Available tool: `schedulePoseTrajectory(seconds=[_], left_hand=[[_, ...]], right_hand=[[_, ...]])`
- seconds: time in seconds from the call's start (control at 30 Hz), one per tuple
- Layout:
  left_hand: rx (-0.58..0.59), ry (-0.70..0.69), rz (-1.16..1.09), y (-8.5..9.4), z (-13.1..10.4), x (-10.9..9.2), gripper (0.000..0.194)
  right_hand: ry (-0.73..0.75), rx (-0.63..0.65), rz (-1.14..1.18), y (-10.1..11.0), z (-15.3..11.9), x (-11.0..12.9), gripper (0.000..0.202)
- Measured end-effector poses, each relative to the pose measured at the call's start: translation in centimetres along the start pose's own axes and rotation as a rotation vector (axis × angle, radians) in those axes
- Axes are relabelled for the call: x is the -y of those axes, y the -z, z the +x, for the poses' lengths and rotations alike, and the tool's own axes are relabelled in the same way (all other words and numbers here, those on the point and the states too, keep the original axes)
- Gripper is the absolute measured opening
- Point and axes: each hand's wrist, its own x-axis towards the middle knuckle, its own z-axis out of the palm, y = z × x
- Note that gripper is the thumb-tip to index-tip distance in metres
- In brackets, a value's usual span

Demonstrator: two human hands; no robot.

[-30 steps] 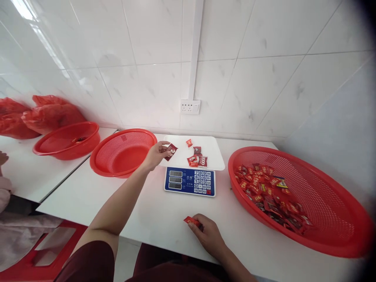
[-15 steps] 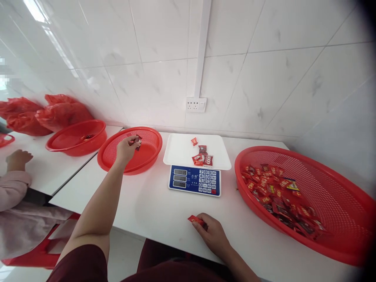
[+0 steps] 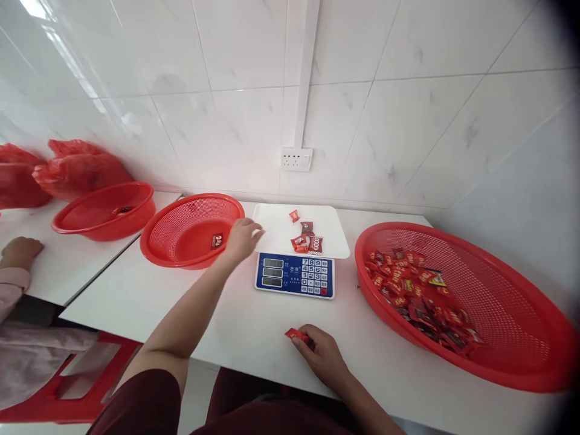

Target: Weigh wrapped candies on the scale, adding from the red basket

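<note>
My left hand (image 3: 243,240) hovers between the middle red basket (image 3: 156,232) and the white scale pan, fingers apart and holding nothing. A dark red candy packet (image 3: 216,241) lies inside that basket. On the pan of the digital scale (image 3: 294,275) rest several small wrapped candies (image 3: 307,228), red and brown. My right hand (image 3: 321,353) rests on the table in front of the scale, its fingers closed on a red wrapped candy (image 3: 294,334).
A large red basket (image 3: 512,326) with a heap of wrapped candies (image 3: 412,284) stands at right. Leftward are another red basin (image 3: 99,226), red plastic bags (image 3: 81,172) and a co-worker's hand (image 3: 20,251). A tiled wall with a socket (image 3: 296,158) stands behind the table.
My left hand has let go of the dark red candy packet, which now lies in the middle basket, and moved right toward the scale pan. My right hand keeps its candy.
</note>
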Motion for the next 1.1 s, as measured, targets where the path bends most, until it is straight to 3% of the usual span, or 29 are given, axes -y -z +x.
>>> schedulePoseTrajectory(seconds=[0.13,0.23,0.43,0.67,0.87,1.1], left_hand=[[0.18,-0.15,-0.022,-3.9,1.2,-5.6,0.029],[0.278,-0.132,0.001,-5.4,2.3,-7.4,0.027],[0.309,-0.09,0.004,-6.0,3.3,-6.4,0.018],[0.208,-0.019,0.058,-5.0,3.0,-4.6,0.014],[0.175,0.013,0.004,-4.6,2.9,-4.6,0.01],[0.169,0.169,-0.438,-2.9,1.3,-5.0,0.016]], right_hand=[[0.004,-0.012,-0.009,0.0,-0.2,0.0,0.031],[-0.001,-0.017,-0.012,0.0,-0.3,-0.1,0.031],[-0.002,-0.021,-0.021,0.0,-0.2,-0.1,0.03],[0.001,-0.021,-0.025,0.0,-0.1,0.0,0.031],[-0.005,-0.025,-0.026,0.0,-0.2,0.0,0.031],[0.008,-0.033,-0.022,0.0,-0.1,0.1,0.03]])
